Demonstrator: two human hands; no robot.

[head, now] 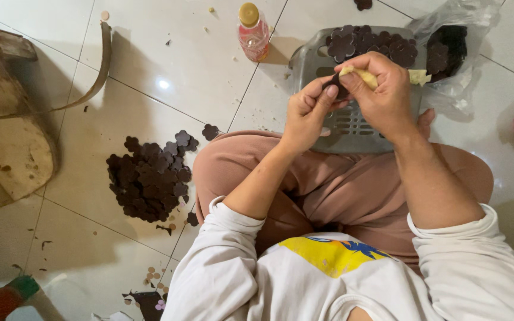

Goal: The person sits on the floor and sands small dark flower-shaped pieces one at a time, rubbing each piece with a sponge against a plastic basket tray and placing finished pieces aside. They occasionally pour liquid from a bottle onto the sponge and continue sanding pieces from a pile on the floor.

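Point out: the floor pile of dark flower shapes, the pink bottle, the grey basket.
pile of dark flower shapes (150, 181), head view, middle of the heap.
pink bottle (253, 32), head view, its body below the yellow cap.
grey basket (349, 126), head view, slotted wall under the hands.

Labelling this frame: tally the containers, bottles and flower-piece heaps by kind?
Grey plastic basket: 1
Clear plastic bag: 1
Pink bottle with yellow cap: 1
Heaps of dark flower-shaped pieces: 3 (floor, basket, bag)
Total: 6
Left hand pinches one dark piece; right hand holds a yellowish pad.
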